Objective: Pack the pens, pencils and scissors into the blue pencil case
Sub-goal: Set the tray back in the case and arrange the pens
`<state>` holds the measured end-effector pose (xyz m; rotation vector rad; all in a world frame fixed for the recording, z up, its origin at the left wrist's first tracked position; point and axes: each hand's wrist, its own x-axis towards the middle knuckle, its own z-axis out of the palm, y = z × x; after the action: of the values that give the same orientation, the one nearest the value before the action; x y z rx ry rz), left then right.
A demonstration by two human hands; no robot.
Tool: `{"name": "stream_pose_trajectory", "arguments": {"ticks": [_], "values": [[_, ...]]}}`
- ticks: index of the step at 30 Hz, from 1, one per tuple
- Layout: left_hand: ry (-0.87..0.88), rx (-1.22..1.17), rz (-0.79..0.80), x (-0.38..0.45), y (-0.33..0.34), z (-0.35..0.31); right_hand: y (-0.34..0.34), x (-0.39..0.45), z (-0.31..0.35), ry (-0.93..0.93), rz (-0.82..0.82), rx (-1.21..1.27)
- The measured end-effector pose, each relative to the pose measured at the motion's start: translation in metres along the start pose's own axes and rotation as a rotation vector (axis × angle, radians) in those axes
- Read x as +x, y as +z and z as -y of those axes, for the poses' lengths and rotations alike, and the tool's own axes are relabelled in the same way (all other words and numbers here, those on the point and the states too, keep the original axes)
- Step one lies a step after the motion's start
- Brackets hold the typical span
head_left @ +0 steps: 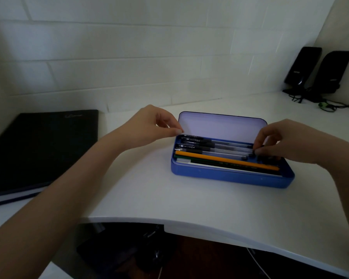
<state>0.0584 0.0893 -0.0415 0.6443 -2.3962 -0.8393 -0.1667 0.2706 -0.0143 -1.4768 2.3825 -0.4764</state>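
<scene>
Blue pencil case (230, 175) lies open on the white desk (149, 188), right of the middle and nearer the back edge than the curved front edge. Its pale lid (220, 125) stands up at the back. Inside, lengthwise, lie several clear pens with black caps (199, 142) toward the back; small print on the caps is too small to read. In front of them lies an orange pencil (226, 160), then a dark green pencil (220, 164) with gold lettering that cannot be read, then something white along the front wall.

Left hand (149, 125) is at the case's left back corner, thumb and fingertips pinched together at the lid's lower edge and the end of the rearmost pen; exactly what they grip cannot be told. Right hand (278, 139) curls its fingers onto the right ends of the pens, pinching them.

Black notebook (40, 146) with a faint, illegible cursive logo lies at the left edge. Two black speakers (318, 71) with unreadable small logos stand at the back right corner, cables beside them.
</scene>
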Motion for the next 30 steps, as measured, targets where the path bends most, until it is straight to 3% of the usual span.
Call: {"name": "stream_pose_trajectory", "arguments": {"ticks": [17, 25, 30], "values": [[-0.005, -0.028, 0.03, 0.0, 0.001, 0.0, 0.001, -0.001, 0.006, -0.022, -0.022, 0.088], [-0.003, -0.022, 0.244, -0.004, -0.002, -0.006, 0.003, -0.001, 0.009, -0.035, -0.002, 0.11], [0.01, -0.003, 0.217, -0.002, -0.001, -0.004, 0.007, 0.001, 0.01, -0.046, -0.038, 0.116]]}}
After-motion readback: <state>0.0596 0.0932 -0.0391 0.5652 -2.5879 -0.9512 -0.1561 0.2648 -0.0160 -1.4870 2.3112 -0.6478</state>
